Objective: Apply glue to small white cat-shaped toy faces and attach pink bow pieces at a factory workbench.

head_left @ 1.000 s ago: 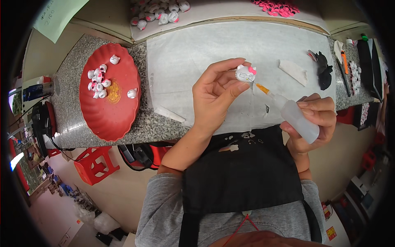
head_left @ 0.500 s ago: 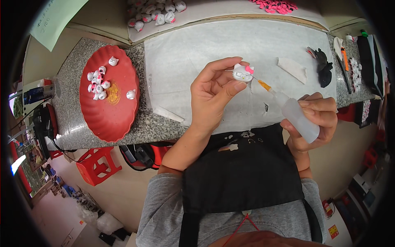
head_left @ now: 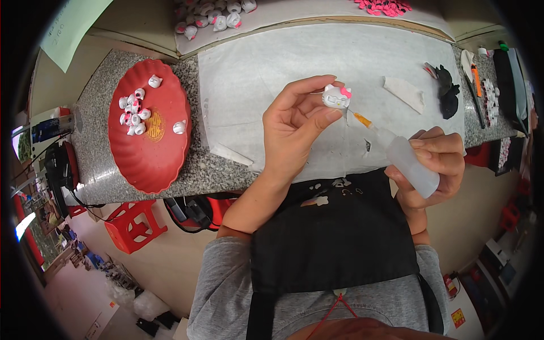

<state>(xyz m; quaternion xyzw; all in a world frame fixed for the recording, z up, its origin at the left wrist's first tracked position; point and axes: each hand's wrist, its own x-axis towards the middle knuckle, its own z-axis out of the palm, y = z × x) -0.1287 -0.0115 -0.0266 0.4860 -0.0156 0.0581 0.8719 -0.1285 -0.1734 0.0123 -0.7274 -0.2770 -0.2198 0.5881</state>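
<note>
Between the thumb and fingers of my left hand (head_left: 297, 127) is a small white cat-shaped figurine head (head_left: 335, 97) with a pink bow on one ear. My right hand (head_left: 433, 161) is wrapped around a translucent squeeze bottle (head_left: 411, 164), tilted up toward the left. Its orange needle tip (head_left: 362, 120) points at the cat head's lower right side, close to the edge. Whether the thin needle touches the surface is too fine to tell. Both hands are above a white paper sheet (head_left: 243, 85) on the counter.
To the left, a red scalloped tray (head_left: 170, 156) holds several white cat heads (head_left: 136, 116). More white heads (head_left: 218, 17) and pink pieces (head_left: 384, 7) lie on the back shelf. A crumpled tissue (head_left: 404, 93), black cloth (head_left: 447, 93) and orange-handled tool (head_left: 476, 82) lie to the right.
My left hand has turned the cat head slightly and shifted it a little to the right. The squeeze bottle has barely moved; its needle stays beside the head.
</note>
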